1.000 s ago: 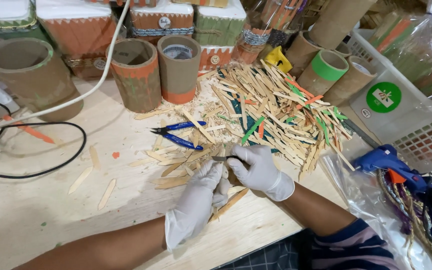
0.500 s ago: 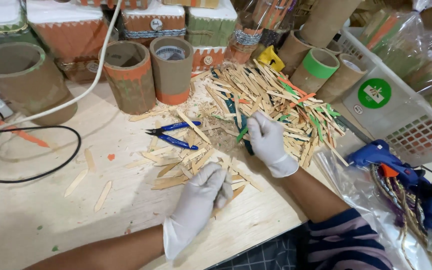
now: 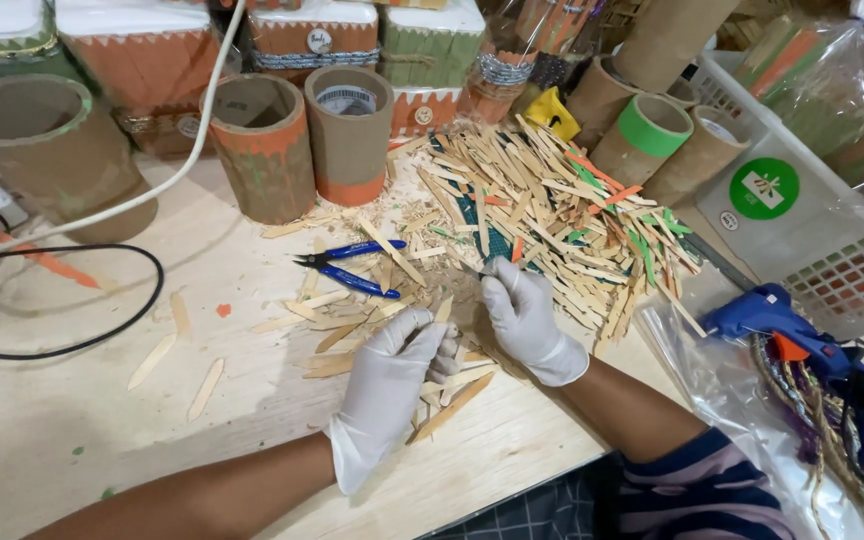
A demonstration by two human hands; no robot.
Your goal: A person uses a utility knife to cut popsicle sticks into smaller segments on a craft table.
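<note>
We see the left hand [image 3: 392, 385], in a white glove, lying palm-down on the scattered wooden sticks [image 3: 372, 330] at the near edge of the pile, its fingers [image 3: 439, 345] curled loosely over a few of them; whether it actually pinches one we cannot tell. Just beside it, the gloved right hand [image 3: 527, 320] reaches into the foot of the big heap of sticks [image 3: 552, 215], its fingertips [image 3: 497, 275] bent down among the pieces, and again we cannot tell whether they close on anything. The two hands lie near each other, not quite touching.

The heap spreads across the pale wooden table [image 3: 72, 440], mostly bare wood with some green and orange pieces mixed in. To the left of the hands lie blue-handled cutters [image 3: 347, 265] among loose sticks. Behind them stand two cardboard tubes [image 3: 307, 140] with orange bands, and a wider tube [image 3: 42, 145] further left. A white cable [image 3: 152, 190] and a black cable [image 3: 82, 340] cross the table on the left. On the right we see a white plastic basket [image 3: 822, 250] and, nearer, a blue glue gun [image 3: 782, 320] resting on a clear plastic bag [image 3: 722, 390].
</note>
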